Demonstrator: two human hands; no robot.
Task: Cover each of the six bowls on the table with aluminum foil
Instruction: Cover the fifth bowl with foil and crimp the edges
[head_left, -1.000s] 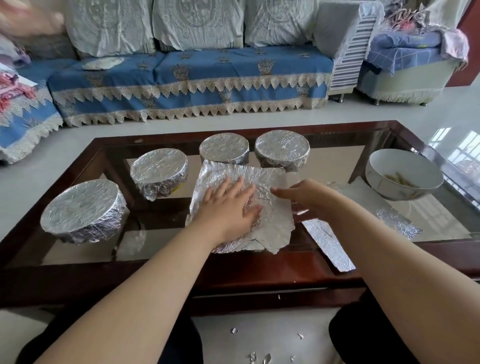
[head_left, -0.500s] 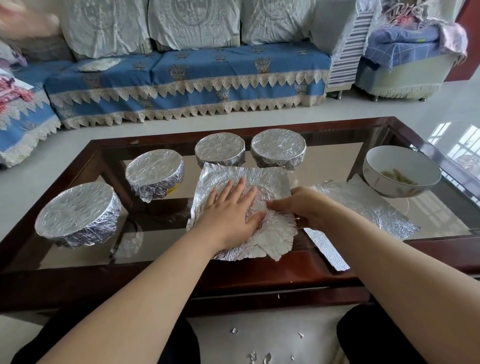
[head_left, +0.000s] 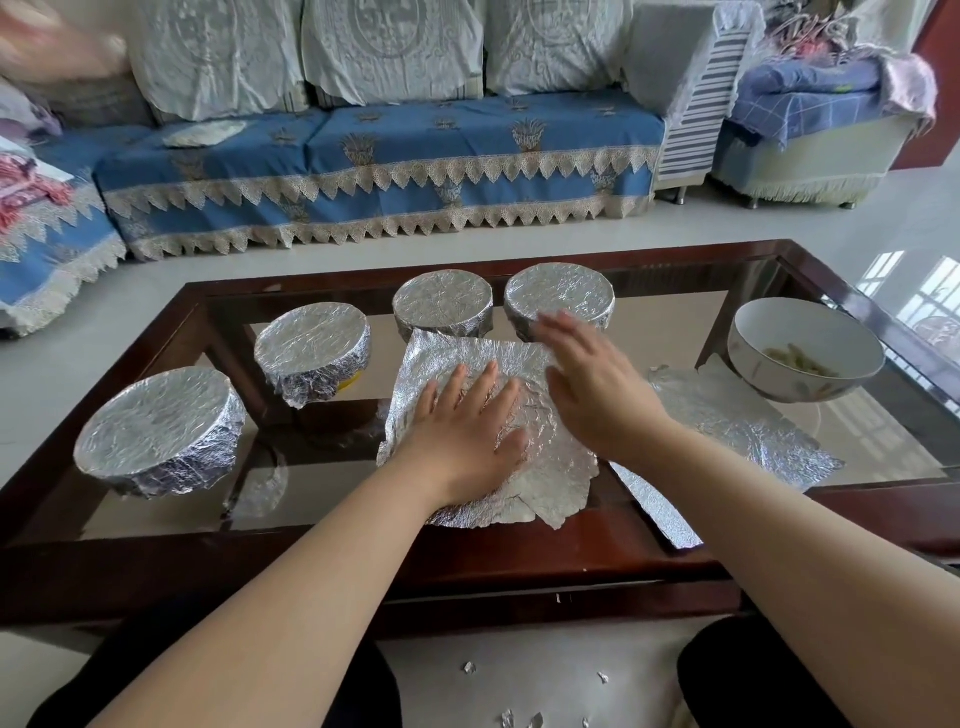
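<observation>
Head view: the left hand (head_left: 470, 436) is laid flat, fingers straight and spread, on a crinkled square sheet of aluminium foil (head_left: 483, 431) that is draped over a bowl hidden beneath it near the table's front edge. The right hand (head_left: 592, 384) is held open with fingers extended over the sheet's right side; whether it touches the foil cannot be told. The sheet's corners are left loose and unfolded, its near edge ragged. Four round bowls tightly wrapped in wrinkled foil are set in an arc behind and to the left: one at far left (head_left: 156, 431), one further in (head_left: 311, 358), and two at the back (head_left: 441, 306) (head_left: 558, 301), the last just beyond the right fingertips. A second flat foil sheet (head_left: 737, 431) lies on the glass to the right, beside an uncovered white ceramic bowl (head_left: 800, 353) holding greenish pieces. Bare glass is seen between the bowls on the dark wood-framed glass table (head_left: 519, 561). Small foil scraps (head_left: 470, 667) lie on the floor.
</observation>
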